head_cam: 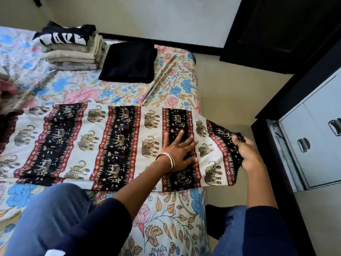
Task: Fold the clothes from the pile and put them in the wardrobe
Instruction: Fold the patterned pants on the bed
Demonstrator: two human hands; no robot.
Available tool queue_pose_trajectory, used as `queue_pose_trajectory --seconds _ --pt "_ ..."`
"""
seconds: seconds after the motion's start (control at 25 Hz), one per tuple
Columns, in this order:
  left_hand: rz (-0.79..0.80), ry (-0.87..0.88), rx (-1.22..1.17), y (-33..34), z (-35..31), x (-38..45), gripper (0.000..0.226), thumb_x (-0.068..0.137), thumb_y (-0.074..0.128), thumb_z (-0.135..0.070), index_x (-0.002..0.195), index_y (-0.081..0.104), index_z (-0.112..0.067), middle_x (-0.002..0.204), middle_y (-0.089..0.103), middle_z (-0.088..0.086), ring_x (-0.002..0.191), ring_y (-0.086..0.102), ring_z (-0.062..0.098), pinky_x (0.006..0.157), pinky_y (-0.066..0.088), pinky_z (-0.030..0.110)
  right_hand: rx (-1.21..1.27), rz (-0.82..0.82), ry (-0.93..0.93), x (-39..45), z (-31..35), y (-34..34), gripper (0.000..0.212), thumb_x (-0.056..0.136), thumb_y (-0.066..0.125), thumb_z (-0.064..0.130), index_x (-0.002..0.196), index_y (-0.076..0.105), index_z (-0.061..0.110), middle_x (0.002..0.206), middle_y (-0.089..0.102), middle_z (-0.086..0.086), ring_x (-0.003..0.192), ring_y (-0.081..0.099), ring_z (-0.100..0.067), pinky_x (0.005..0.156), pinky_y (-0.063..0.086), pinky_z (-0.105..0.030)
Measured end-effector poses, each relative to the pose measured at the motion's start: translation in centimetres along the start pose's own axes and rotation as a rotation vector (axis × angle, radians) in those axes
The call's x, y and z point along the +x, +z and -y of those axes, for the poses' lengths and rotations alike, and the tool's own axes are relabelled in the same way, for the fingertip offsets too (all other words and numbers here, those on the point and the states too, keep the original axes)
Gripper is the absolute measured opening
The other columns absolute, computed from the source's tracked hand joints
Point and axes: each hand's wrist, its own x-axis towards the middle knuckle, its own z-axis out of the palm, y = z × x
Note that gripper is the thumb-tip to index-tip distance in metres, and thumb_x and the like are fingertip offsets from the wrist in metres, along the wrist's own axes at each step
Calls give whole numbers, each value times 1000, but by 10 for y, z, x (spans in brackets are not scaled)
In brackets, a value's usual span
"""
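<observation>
Nearest: my knees in blue jeans, at the edge of the bed (166, 218) with its floral sheet. Item in hand: one elephant-print garment (114, 145), cream with black and red bands, spread flat across the bed in front of me, its right end hanging past the mattress edge. Left hand (180, 154): fingers spread and straight, pressing the cloth down flat on a black band, bangles at the wrist. Right hand (247, 154): fingers curled round the bunched right end of the garment, lifting it just off the bed edge. Step, as I judge it: the first cross-fold of this piece, my left palm marking the crease line. Next move calls for carrying the gripped end leftward over my pinning hand, keeping the edges matched, then slipping the left hand out and smoothing. Further off: one folded black garment (129, 62), beside it a stack of folded clothes (72, 52), beige pieces with a black-and-white item on top. At far left, reddish fabric (7, 126), possibly the unfolded pile; too cropped to tell. Right: a grey metal cabinet (313, 145) with handles, perhaps the wardrobe.
</observation>
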Motion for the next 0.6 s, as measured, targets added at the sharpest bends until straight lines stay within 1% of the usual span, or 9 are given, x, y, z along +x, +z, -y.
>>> queue_pose_trajectory --seconds 0.08,0.12,0.16,0.2,0.32,0.4,0.44,0.52,0.6 --pt "27 101 -332 -14 -1 -22 50 98 42 -45 146 35 -31 152 35 -5 142 30 21 118 14 53 -64 137 4 -22 19 17 36 71 80 17 103 63 10 104 71 -19 87 71 -31 81 57 -45" --pt "0 78 -613 -23 -1 -35 40 98 49 -35 137 51 -25 133 58 -4 118 59 14 108 40 43 -82 178 -30 -34 30 29 42 66 82 11 103 63 9 105 71 -20 89 71 -33 79 57 -45" --pt "-44 8 -909 -32 1 -47 32 97 53 -27 127 61 -19 111 69 -4 93 69 7 92 53 36 -82 204 -86 -42 39 42 43 66 82 4 104 63 10 106 70 -21 92 70 -34 79 58 -46" --pt "-117 -82 -1143 -42 7 -59 27 97 54 -23 120 65 -13 100 72 -2 82 71 10 85 57 40 -107 206 -150 -55 51 59 42 69 80 -2 105 63 12 108 69 -20 96 68 -35 80 58 -48" --pt "-301 -340 -1543 -77 54 -90 37 97 49 -37 113 64 -7 102 72 12 85 69 32 84 51 64 -410 156 -407 -89 79 134 55 77 73 -6 125 60 18 118 65 -7 105 63 -26 93 53 -44" --pt "-381 -425 -1711 -103 99 -121 57 94 38 -58 110 66 -11 103 71 14 89 66 34 82 52 62 -680 224 -666 -129 86 208 65 81 73 2 139 50 17 121 64 -5 108 60 -23 95 49 -35" --pt "-439 -465 -1794 -111 127 -138 65 92 33 -66 106 67 -13 99 71 13 87 67 33 79 54 58 -747 411 -745 -154 84 248 68 83 72 6 144 44 18 124 63 -7 107 61 -21 92 49 -31" --pt "-569 -580 -1921 -114 179 -175 73 90 25 -72 95 70 -14 90 72 13 73 67 28 66 57 44 -794 905 -637 -195 64 315 70 89 65 6 150 34 21 137 55 -8 98 57 -10 77 47 -13" --pt "-655 -734 -1795 -98 218 -207 63 94 32 -63 101 68 -11 106 69 20 72 64 25 70 52 34 -758 1103 -456 -209 36 350 56 94 53 -2 146 41 17 138 52 -11 100 54 -8 73 45 -14"
